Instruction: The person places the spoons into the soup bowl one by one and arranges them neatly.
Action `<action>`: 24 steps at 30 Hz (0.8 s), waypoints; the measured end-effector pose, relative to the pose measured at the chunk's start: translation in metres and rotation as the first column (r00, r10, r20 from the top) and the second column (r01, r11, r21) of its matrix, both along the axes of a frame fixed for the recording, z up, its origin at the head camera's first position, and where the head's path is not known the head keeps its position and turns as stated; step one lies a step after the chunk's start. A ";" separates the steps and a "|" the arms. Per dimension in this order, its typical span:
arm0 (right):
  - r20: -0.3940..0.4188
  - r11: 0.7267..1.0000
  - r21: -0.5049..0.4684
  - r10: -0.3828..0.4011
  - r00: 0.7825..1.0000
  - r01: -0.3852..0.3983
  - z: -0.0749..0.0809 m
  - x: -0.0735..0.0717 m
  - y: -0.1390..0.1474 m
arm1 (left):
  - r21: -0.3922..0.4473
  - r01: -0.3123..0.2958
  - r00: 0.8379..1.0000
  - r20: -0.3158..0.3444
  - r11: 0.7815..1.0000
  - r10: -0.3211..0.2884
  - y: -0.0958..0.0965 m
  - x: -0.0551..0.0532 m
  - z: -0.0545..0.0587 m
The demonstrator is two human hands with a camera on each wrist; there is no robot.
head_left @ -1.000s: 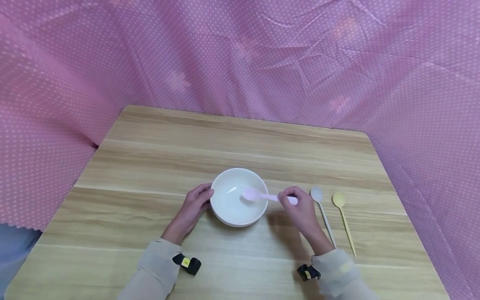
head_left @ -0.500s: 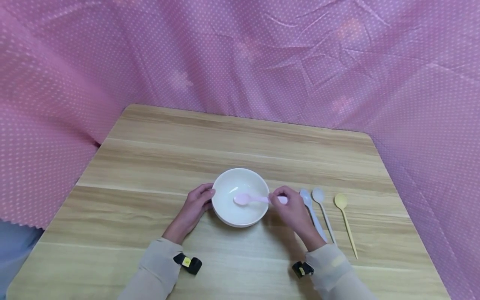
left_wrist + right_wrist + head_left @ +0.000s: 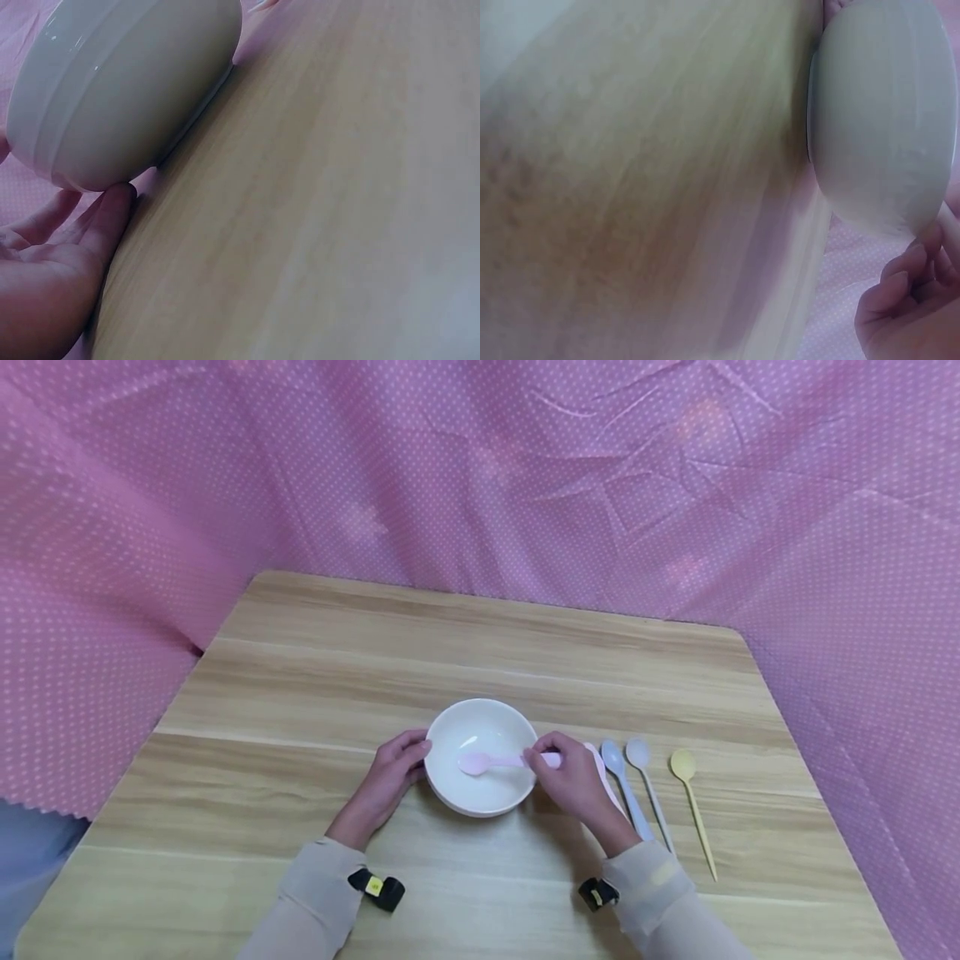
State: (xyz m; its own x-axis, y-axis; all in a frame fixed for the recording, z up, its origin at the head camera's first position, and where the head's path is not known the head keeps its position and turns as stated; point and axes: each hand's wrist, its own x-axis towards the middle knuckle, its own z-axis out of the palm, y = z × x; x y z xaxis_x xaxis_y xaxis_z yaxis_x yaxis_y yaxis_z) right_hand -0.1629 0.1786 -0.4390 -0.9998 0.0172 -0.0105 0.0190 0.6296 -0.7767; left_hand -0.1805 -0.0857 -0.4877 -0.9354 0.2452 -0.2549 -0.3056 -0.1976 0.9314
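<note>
A white bowl [image 3: 480,793] stands on the wooden table in the head view. My left hand [image 3: 386,777] holds its left side, thumb at the rim; in the left wrist view the fingertips of this hand [image 3: 64,259] touch the bowl's outer wall [image 3: 142,90] low down. Between thumb and fingers my right hand [image 3: 570,781] pinches the handle of a pale pink spoon [image 3: 476,764], whose head lies inside the bowl. The right wrist view shows the curled fingers of that hand [image 3: 907,307] right at the rim of the bowl [image 3: 885,120].
Right of the right hand lie a second pink spoon [image 3: 596,756], partly hidden by it, a blue spoon [image 3: 613,760], a pale grey spoon [image 3: 638,753] and a yellow spoon [image 3: 683,766]. A pink dotted cloth [image 3: 480,485] hangs behind the wooden table [image 3: 337,652].
My right hand has moved left with the pink spoon, bringing its head farther into the bowl. The blue spoon and part of another pink one have come into sight. The left hand stays at the bowl.
</note>
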 end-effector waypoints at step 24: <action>-0.016 0.999 0.037 0.032 0.999 -0.031 -0.002 0.001 0.007 | 0.001 -0.001 1.000 -0.017 1.000 0.001 0.001 0.002 -0.002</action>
State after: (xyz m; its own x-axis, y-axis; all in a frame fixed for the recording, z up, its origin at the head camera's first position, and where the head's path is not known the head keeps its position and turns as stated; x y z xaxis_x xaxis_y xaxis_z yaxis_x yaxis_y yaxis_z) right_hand -0.1621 0.1852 -0.4406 -0.9999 -0.0145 0.0058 -0.0138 0.6576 -0.7532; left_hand -0.1788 -0.0844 -0.4901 -0.9399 0.2442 -0.2385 -0.2892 -0.1986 0.9364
